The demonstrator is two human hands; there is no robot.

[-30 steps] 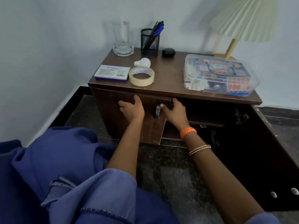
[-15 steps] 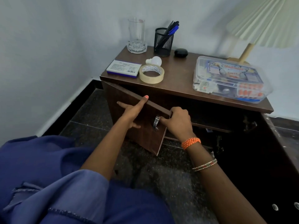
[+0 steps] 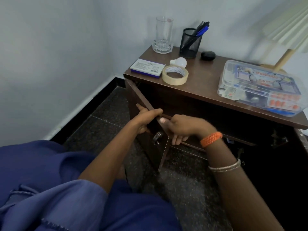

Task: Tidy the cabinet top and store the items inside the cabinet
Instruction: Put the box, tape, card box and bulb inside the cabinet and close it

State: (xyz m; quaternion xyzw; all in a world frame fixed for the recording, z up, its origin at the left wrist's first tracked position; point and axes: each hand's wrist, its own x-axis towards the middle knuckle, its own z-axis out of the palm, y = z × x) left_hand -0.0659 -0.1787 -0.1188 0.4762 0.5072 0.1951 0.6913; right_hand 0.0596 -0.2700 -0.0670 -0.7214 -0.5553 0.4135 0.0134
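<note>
The brown cabinet (image 3: 203, 84) carries a glass mug (image 3: 163, 37), a black mesh pen holder (image 3: 190, 43), a black case (image 3: 208, 55), a white bulb (image 3: 179, 62), a white-and-blue box (image 3: 147, 68), a tape roll (image 3: 175, 75) and a clear plastic box (image 3: 261, 89). The left cabinet door (image 3: 141, 104) stands swung well out. My left hand (image 3: 146, 119) grips its top edge from the outside. My right hand (image 3: 185, 126) holds the same edge near the corner, above the metal handle (image 3: 157, 136). The inside is dark.
A lamp (image 3: 283, 39) with a pleated shade stands at the back right of the top. The right cabinet door (image 3: 283, 180) hangs open on the right. The wall and skirting run along the left. My blue-clad knees fill the lower left over dark speckled floor.
The left door has swung from nearly shut to wide open, both hands moving out with its top edge. The camera has come closer and shifted left.
</note>
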